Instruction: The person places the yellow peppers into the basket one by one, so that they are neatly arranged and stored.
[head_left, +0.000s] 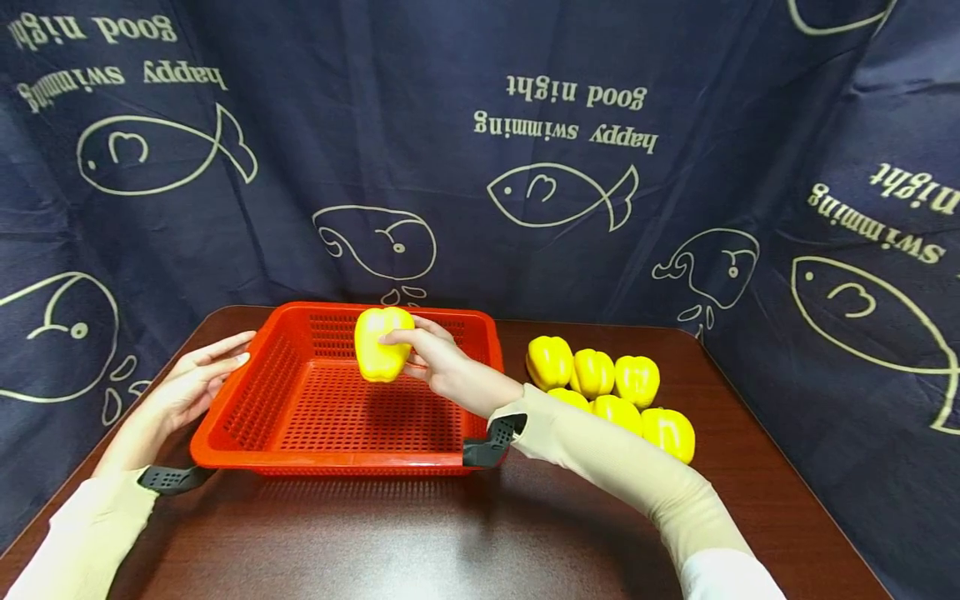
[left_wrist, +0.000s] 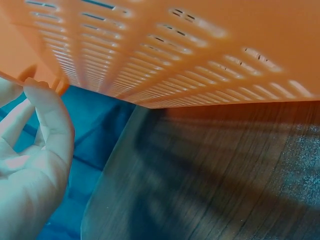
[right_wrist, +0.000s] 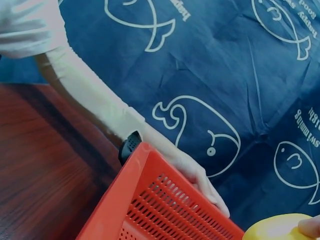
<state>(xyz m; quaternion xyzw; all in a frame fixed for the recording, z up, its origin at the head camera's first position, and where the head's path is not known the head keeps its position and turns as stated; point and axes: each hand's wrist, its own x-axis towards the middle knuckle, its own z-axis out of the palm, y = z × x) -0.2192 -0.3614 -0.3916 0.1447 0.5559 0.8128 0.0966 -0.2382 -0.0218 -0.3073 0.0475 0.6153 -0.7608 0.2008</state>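
A dark blue cloth backdrop [head_left: 480, 150], printed with cream fish, whales and upside-down lettering, is hung behind and to both sides of the scene. A dark brown wooden worktop [head_left: 450, 533] is seen below it, with a rounded corner shown in the left wrist view.

A red perforated plastic basket [head_left: 337, 417] is set on the worktop, left of centre, and nothing is seen lying on its floor. Its left rim is touched by the left hand [head_left: 191, 387], whose fingers [left_wrist: 47, 115] are held nearly straight and laid along the edge; nothing is gripped by them. In the right wrist view the same hand [right_wrist: 197, 177] is shown resting on the outer side of the basket wall.

The right hand [head_left: 442, 362] is held above the basket interior. A yellow bell pepper [head_left: 382, 343] is grasped by its fingers, which are curled over the pepper's right side, and the pepper is held in the air above the basket's far half, clear of the floor.

A cluster of six more yellow peppers [head_left: 607, 392] is left on the worktop just right of the basket, partly hidden behind the right forearm. Pale sleeves and black wrist straps [head_left: 491, 442] are worn on both arms.
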